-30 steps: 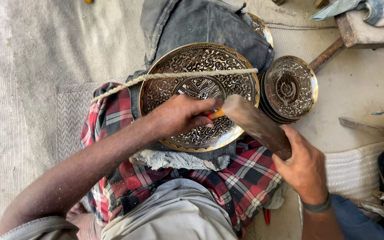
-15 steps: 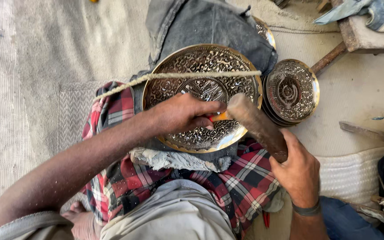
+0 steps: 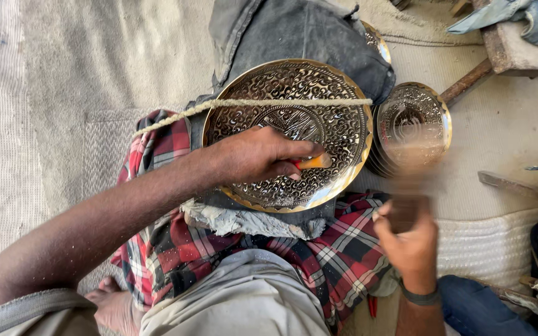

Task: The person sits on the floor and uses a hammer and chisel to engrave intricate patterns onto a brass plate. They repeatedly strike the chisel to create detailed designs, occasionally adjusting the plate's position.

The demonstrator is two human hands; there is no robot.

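Left hand (image 3: 253, 155) is pinching an orange-tipped punch (image 3: 311, 162) against the engraved brass plate (image 3: 294, 134), lying on the lap at frame centre. Right hand (image 3: 409, 239), at four o'clock, is gripping a motion-blurred mallet (image 3: 406, 199); ideally, the punch is staying steady under squarely landing blows.

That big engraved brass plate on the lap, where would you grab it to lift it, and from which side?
Probably the plain raised rim of the brass plate, at its lower right edge. That stretch shows bare and overhangs the checked cloth, so fingers could hook under it. The left hand with its orange-handled tool covers the middle, and a rope crosses the upper part, so come from the right.
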